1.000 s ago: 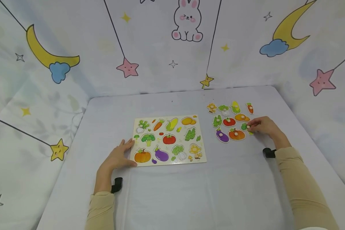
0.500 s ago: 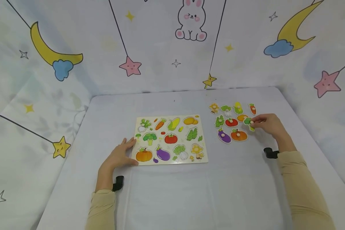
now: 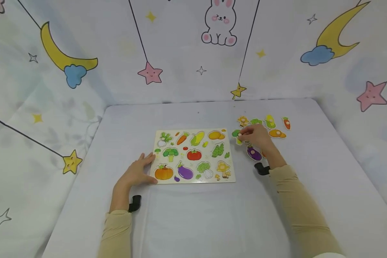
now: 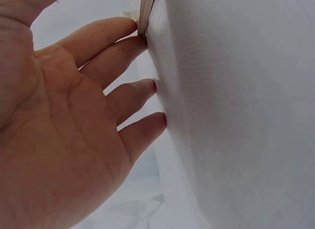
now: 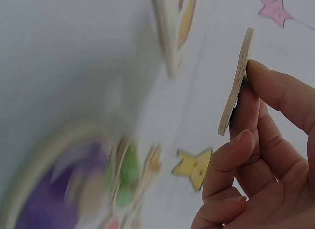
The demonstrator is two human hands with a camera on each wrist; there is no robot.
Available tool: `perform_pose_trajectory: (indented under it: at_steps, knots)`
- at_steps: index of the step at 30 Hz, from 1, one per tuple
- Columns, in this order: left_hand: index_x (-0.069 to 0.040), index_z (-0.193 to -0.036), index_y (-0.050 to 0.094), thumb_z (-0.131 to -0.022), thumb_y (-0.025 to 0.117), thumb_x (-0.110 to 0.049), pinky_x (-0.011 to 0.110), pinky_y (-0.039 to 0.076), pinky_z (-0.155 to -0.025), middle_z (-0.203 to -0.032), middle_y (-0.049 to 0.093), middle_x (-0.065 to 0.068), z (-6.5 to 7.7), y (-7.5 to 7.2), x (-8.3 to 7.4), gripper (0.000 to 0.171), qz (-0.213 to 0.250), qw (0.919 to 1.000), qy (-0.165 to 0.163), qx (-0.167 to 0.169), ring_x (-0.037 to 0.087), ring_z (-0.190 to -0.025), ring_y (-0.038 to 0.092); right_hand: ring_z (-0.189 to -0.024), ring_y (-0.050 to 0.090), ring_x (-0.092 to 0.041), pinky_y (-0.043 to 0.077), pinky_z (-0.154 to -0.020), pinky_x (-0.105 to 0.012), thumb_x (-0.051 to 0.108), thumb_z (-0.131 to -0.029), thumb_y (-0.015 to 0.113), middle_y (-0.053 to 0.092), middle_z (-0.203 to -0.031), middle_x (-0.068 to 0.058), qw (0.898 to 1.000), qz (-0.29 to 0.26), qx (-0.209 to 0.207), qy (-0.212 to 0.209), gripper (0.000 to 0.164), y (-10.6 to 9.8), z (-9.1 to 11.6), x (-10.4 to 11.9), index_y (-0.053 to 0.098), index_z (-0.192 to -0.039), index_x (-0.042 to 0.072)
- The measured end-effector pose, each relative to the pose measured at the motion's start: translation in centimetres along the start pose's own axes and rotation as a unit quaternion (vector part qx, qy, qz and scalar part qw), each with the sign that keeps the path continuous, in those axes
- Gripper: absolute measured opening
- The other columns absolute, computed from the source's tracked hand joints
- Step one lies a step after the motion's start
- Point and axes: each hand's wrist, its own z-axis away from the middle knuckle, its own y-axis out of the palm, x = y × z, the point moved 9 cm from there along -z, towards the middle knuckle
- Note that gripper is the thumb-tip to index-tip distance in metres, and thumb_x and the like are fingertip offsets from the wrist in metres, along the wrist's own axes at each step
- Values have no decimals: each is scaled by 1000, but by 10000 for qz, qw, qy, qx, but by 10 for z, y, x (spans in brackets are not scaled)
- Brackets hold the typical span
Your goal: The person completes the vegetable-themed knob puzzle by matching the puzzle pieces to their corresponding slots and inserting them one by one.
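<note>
A puzzle board (image 3: 192,180) printed with vegetables lies on the table. My left hand (image 3: 135,173) rests at its left edge, thumb and fingers spread; the left wrist view shows fingertips against the edge and the tablecloth. My right hand (image 3: 257,137) pinches the broccoli puzzle piece (image 3: 235,133) between thumb and fingers, to the right of the board. In the right wrist view this thin wooden piece (image 5: 237,86) appears edge-on, held above the table. Below that hand lies the eggplant piece (image 3: 254,153). The tomato piece is hidden behind the hand, the pumpkin piece mostly so.
Around the right hand lie more knobbed pieces: a mushroom (image 3: 243,120), a leafy green (image 3: 256,122), a corn (image 3: 270,122), a carrot (image 3: 286,123) and a potato (image 3: 277,133). A patterned cloth backdrop (image 3: 180,43) rises behind the table (image 3: 193,218).
My right hand has lifted the broccoli piece from the right side of the group and carried it left towards the board. The left hand stays at the board's edge. The head view has shifted slightly.
</note>
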Motion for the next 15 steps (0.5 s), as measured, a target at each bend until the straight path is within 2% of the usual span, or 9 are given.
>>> perform_pose_trajectory:
  at_steps: [5,9,15]
  knots:
    - [-15,-154,29,-68,88,-26,70,8,-115,-164,18,7,-1,-1,1,105,14,10000,-10,-43,49,-148,4,-79,56,-19,45,-64,-25,21,-83,76,67,-88,-6,9982,-66,305,-509,21,69,-10,62,72,-98,7]
    - [-14,-154,30,-68,88,-24,69,9,-116,-163,19,6,-2,-2,1,104,54,10000,-22,-42,47,-149,4,-72,60,-18,46,-58,-24,20,-81,77,70,-83,-4,9936,-40,582,-969,16,121,-8,110,75,-92,9]
    - [-15,-154,30,-69,88,-25,71,9,-115,-164,17,9,-2,-2,1,104,22,10000,-28,-5,53,-147,4,-69,61,-15,45,-50,-23,22,-79,78,71,-81,1,9906,440,754,-1056,8,179,-5,148,76,-84,16]
